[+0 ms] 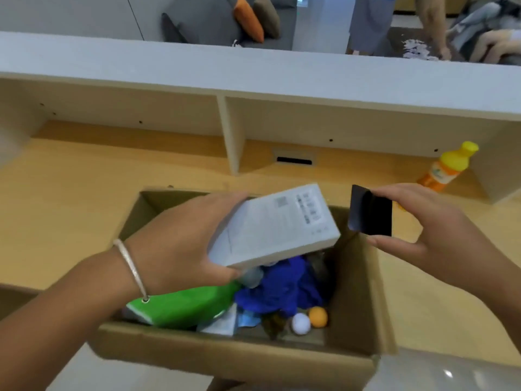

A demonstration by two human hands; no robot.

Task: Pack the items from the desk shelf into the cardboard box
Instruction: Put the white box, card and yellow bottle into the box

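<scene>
Nearest the viewer, the cardboard box point(242, 359) stands open on the wooden desk point(56, 210), its near wall overhanging the desk edge. Inside lie a green packet point(183, 306) at the left, a crumpled blue cloth point(282, 286) in the middle, and 2 small balls at the near right, 1 white ball point(301, 323) touching 1 orange ball point(318, 316). Some pale packets and a dark object between them are too blurred to identify.

Above the box opening, the left hand point(180, 246), with a thin bracelet point(132, 269) on its wrist, grips a white carton point(276, 225). The thumb lies under the carton's near lower corner and the fingers curl over its far upper edge, so the carton is clamped across its left end; its printed face is tilted toward the camera, and its right end projects free over the blue cloth.

To the right, over the box's right wall, the right hand point(439, 235) pinches a small black card-like object point(369, 215). The fingers curl over its top edge and the thumb presses its lower edge; its left part sticks out past the fingertips. What it is cannot be told.

Farther back, an orange drink bottle point(448, 167) with a yellow cap stands in the right compartment of the desk shelf point(231, 136), well apart from both hands. Beyond the shelf top, a person's arm point(431, 24) is visible.
</scene>
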